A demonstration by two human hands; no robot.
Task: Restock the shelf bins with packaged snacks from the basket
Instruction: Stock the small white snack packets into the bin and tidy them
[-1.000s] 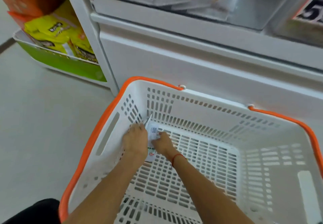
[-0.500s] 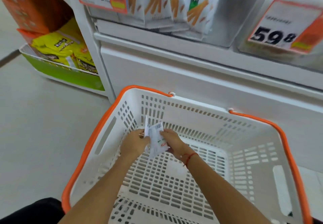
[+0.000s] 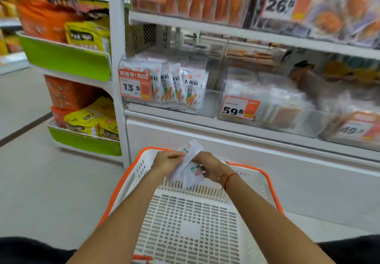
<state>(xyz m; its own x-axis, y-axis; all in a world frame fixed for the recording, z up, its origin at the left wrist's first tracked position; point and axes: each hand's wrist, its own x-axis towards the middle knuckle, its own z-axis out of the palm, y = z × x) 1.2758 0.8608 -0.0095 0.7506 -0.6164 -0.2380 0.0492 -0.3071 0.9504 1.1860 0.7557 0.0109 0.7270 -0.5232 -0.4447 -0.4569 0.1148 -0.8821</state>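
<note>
Left hand (image 3: pixel 167 160) and right hand (image 3: pixel 209 166) both raised above the far rim of the basket (image 3: pixel 273 191), forearms angled in from below, fingers curled and pinching a small bunch of white snack packets (image 3: pixel 188 168) between them; packets fan up past the fingertips and hang down below the palms. Red string bracelet (image 3: pixel 229 178) on right wrist.

Versus half a second ago: hands and packets have lifted out of the basket interior to above its rim, and the view has tilted up to show more shelf.

Basket directly under the hands, white slotted, orange rim, nothing visible inside. Beyond the hands, clear shelf bin (image 3: pixel 207 107) holding upright white packets with orange sticks, 13.5 price tag (image 3: pixel 134 87) on its front. To the right of it, another bin with 59.8 tag (image 3: pixel 239 108), blurred. Left of the hands, green-fronted rack (image 3: pixel 86 144) with yellow and orange bags. Nothing between hands and the bin.
</note>
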